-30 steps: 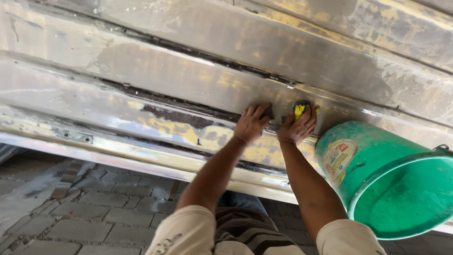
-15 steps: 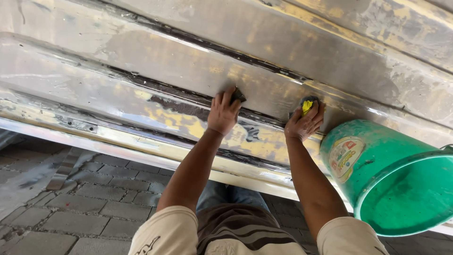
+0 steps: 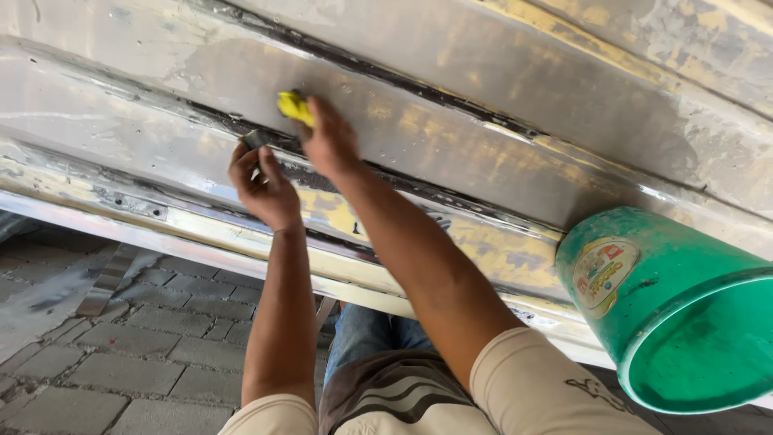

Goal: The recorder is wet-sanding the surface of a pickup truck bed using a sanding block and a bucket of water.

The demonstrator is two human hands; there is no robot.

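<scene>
Right hand: we pressed a yellow sponge flat on the metal panel, fingers closed on it.
Left hand: just below-left, clamped on a dark pad.
Groove: its long axis ran sideways past both hands; right hand nearer.

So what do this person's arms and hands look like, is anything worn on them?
Both arms are bare from short cream sleeves down. The right sleeve carries a small dark drawn mark. The left hand and right hand wear no gloves, watch or rings that I can see.
</scene>
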